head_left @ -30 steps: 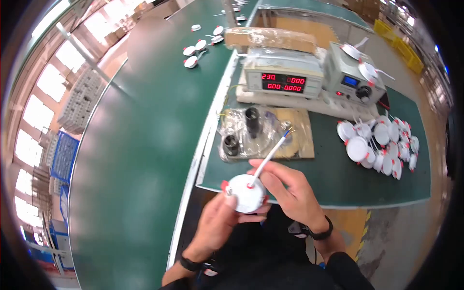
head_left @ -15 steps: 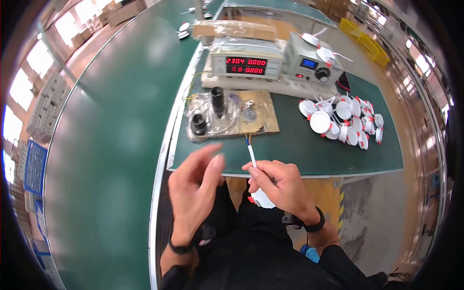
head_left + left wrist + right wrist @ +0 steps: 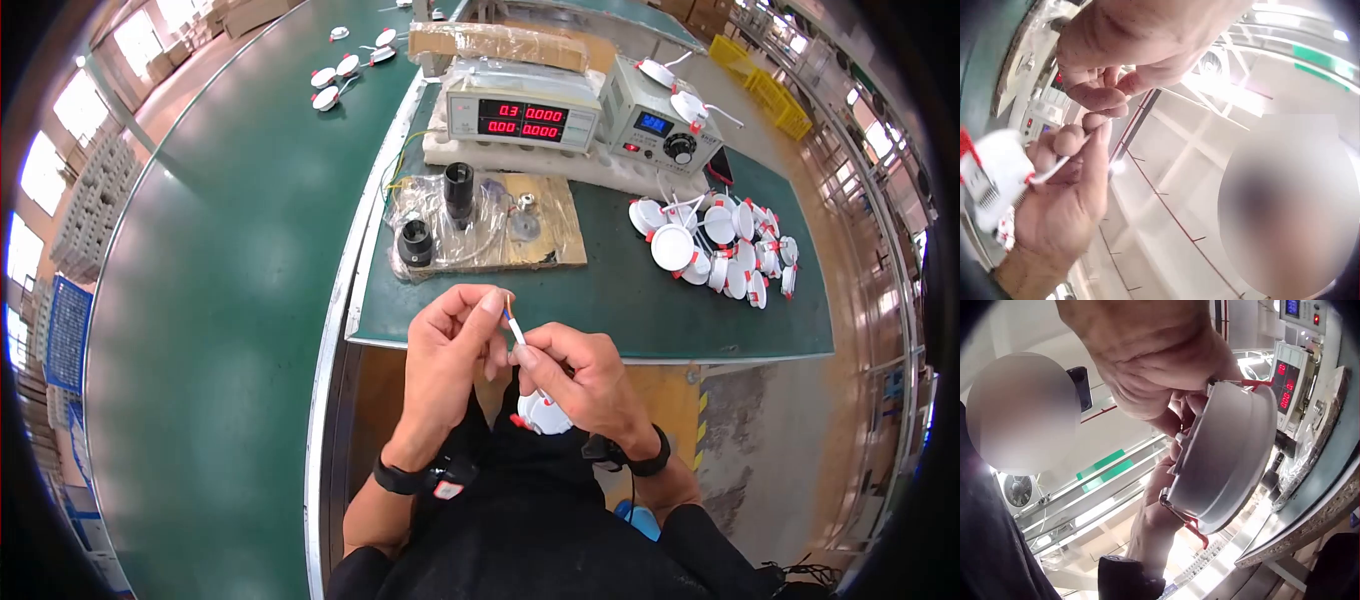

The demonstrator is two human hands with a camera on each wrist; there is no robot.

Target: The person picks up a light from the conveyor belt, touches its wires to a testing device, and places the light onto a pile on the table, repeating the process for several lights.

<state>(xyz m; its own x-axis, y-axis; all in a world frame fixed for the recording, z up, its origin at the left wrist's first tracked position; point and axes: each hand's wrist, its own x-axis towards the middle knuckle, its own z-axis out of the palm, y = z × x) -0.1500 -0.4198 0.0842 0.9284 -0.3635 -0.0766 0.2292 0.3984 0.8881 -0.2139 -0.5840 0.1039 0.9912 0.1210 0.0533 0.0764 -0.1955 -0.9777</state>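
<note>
**Fig. — Head view w/ both wrist views.** Centre of frame, just in front of the near edge of the green tabletop (image 3: 620,300): both hands meet on one LED downlight (image 3: 543,413).

- **Left hand** (image 3: 448,345): thumb and fingertips pinched narrow on the free end of the white cable (image 3: 515,328). The other fingers are curled.
- **Right hand** (image 3: 580,385): thumb and forefinger closed on the same cable, just below the left hand's pinch. The round white housing hangs under the palm, lower centre of frame, over the dark clothing.
- **Downlight, rt wrist view:** seen edge-on, tilted, w/ a red spring clip (image 3: 1194,528) on the lower rim. Fingers lie against the housing's back.
- **Cable:** runs up and left from the housing to the two pinches. Coloured cores show at its tip.

**Surroundings:**
- Upper centre: power meter (image 3: 522,112) w/ red digits lit.
- Just right of it: grey unit w/ blue display and black knob (image 3: 662,127).
- Below the meter: plastic-wrapped board (image 3: 540,235) carrying two black lamp sockets (image 3: 459,190).
- Right of centre: pile of white downlights (image 3: 715,250) on the tabletop, well apart from the hands.
- Left: green conveyor belt (image 3: 220,300), w/ a few more lamps (image 3: 335,75) at upper left.
</note>
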